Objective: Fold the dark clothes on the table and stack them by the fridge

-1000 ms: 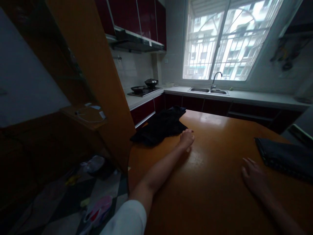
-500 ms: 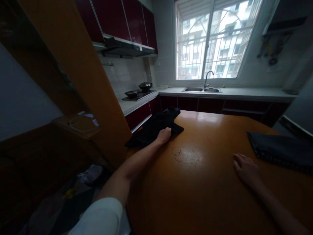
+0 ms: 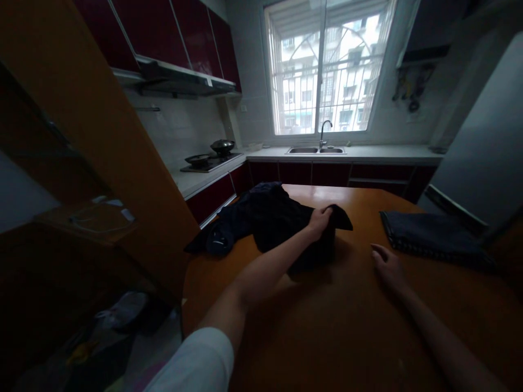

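Half a second before, the left hand (image 3: 320,220) had only rested on the near edge of the black garment (image 3: 272,218), which lay fairly flat at the far left corner of the table (image 3: 347,326). Now the garment had been drawn in towards the middle of the table and stood bunched. One corner stuck out to the right of the fist, and the rest trailed back over the table's left edge. The left hand was closed round a fold of the cloth, its fingers curled tight into the fabric, so the gripped part sat directly under and around the knuckles, lifted a little off the wood. The right hand (image 3: 386,261) had stayed much where it was. It lay palm down on the bare table with its fingers loosely spread, holding nothing, well apart from the black garment and near the folded dark cloth (image 3: 433,239) to its right. A small pale mark (image 3: 218,243) showed on the garment's left end, too blurred to read. Beyond the table, the sink (image 3: 314,150) sat under the window (image 3: 327,71), with the hob (image 3: 210,160) along the counter to the left.
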The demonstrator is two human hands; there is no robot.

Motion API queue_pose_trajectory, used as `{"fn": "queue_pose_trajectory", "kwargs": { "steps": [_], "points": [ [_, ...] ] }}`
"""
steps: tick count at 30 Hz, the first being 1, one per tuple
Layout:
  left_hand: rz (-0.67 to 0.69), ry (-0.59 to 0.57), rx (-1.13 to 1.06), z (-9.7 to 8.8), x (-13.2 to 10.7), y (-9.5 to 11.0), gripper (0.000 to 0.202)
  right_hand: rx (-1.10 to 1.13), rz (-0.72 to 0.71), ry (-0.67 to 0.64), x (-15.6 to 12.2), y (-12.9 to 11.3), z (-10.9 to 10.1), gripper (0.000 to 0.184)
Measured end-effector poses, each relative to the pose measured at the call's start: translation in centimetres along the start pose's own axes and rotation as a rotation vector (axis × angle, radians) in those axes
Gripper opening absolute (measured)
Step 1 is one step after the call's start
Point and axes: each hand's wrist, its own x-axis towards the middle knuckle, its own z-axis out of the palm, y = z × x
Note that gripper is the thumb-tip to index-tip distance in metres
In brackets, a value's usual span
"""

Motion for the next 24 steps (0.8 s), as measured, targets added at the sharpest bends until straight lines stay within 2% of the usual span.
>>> {"fn": "queue_pose_trajectory", "kwargs": {
  "steps": [2,4,6,8,9,10,12,13,15,17,18,19,21,24],
  "points": [
    [0.049,0.080,-0.153,-3.1,0.3,1.6,0.049,0.037,0.005,-0.006,-0.2,-0.1,-0.2,0.052],
    [0.133,0.262,-0.534,-8.0,-0.9,2.2,0.048,0.058,-0.004,-0.014,-0.3,-0.3,-0.2,0.053],
    [0.155,0.438,-0.636,-13.9,-3.8,1.5,0.049,0.071,-0.015,-0.017,-0.4,-0.6,-0.1,0.053],
    [0.089,0.597,-0.525,-19.2,-8.2,-0.7,0.052,0.087,-0.020,-0.018,-0.6,-1.1,0.2,0.051],
    [-0.010,0.659,-0.403,-21.5,-10.8,-2.2,0.052,0.096,-0.027,-0.025,-0.8,-1.6,0.5,0.050],
    [-0.136,0.673,-0.252,-23.4,-13.6,-3.7,0.051,0.104,-0.044,-0.044,-1.0,-2.1,0.9,0.049],
    [-0.352,0.586,0.006,-26.1,-19.3,-6.8,0.049,0.100,-0.121,-0.105,-1.9,-3.6,1.7,0.046],
    [-0.412,0.507,0.097,-27.0,-22.0,-8.0,0.045,0.085,-0.184,-0.151,-2.6,-4.5,2.2,0.045],
    [-0.437,0.381,0.257,-28.2,-26.3,-9.8,0.037,0.024,-0.337,-0.263,-4.1,-6.4,3.3,0.044],
    [-0.383,0.377,0.423,-28.6,-28.7,-10.4,0.032,-0.072,-0.485,-0.374,-5.8,-8.1,4.3,0.050],
    [-0.340,0.403,0.497,-28.6,-29.0,-10.4,0.032,-0.124,-0.538,-0.412,-6.4,-8.8,4.8,0.056],
    [-0.293,0.425,0.555,-28.4,-28.7,-10.2,0.031,-0.174,-0.566,-0.425,-6.9,-9.3,5.4,0.062],
    [-0.188,0.395,0.611,-27.7,-26.3,-9.8,0.030,-0.250,-0.556,-0.395,-7.2,-10.1,6.6,0.068],
    [-0.036,0.226,0.663,-25.5,-19.8,-9.4,0.028,-0.282,-0.499,-0.335,-6.2,-11.0,8.3,0.060]
  ]
}}
